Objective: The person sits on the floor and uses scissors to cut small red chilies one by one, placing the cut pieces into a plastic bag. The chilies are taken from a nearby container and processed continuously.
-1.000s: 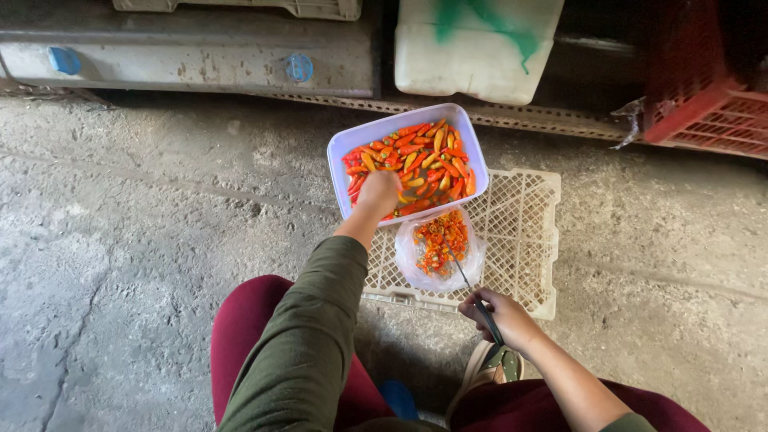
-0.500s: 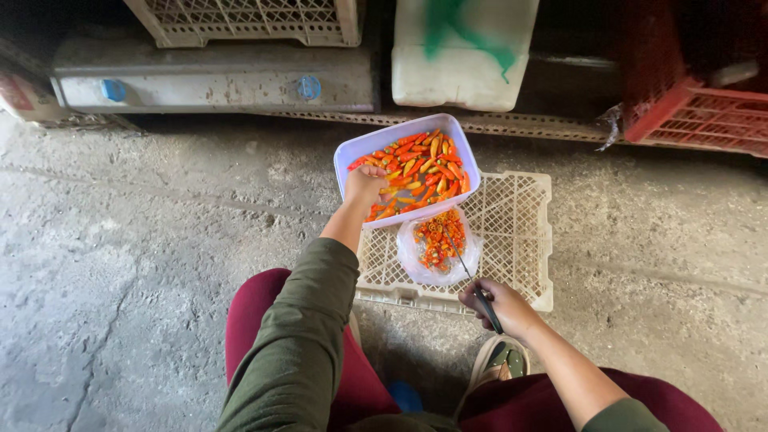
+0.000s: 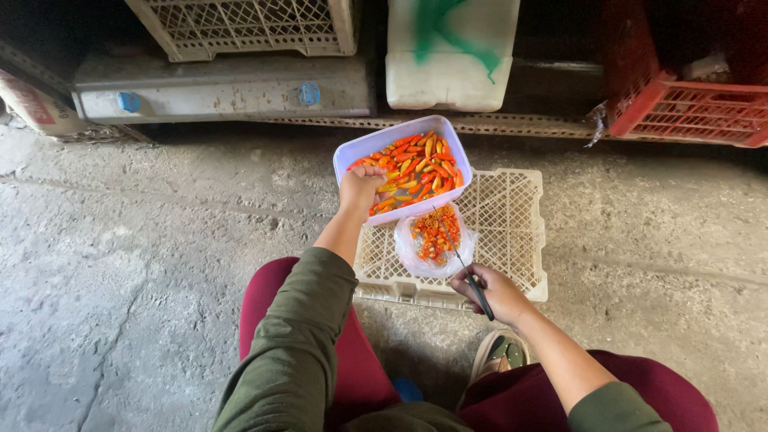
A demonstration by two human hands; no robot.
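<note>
A white rectangular tub (image 3: 352, 157) full of orange and red chili peppers (image 3: 416, 168) rests on an upturned cream plastic crate (image 3: 512, 232). My left hand (image 3: 360, 188) reaches into the tub's near left corner, fingers curled over the peppers. A clear plastic bag (image 3: 408, 252) with cut pepper pieces (image 3: 434, 234) lies on the crate just below the tub. My right hand (image 3: 492, 292) hovers at the crate's near edge, shut on a small thin knife (image 3: 468, 274) whose blade points toward the bag.
Rough concrete floor (image 3: 144, 256) surrounds the crate. Along the back stand a cream lattice crate (image 3: 248, 28), a white jerrycan with green paint (image 3: 452, 52), a red crate (image 3: 688, 104) and a grey metal beam (image 3: 224, 96). My sandalled foot (image 3: 500, 352) is below the right hand.
The view has tilted, so the crate and tub sit lower in frame. My left hand has stayed in the tub's near corner; my right hand keeps the knife beside the bag.
</note>
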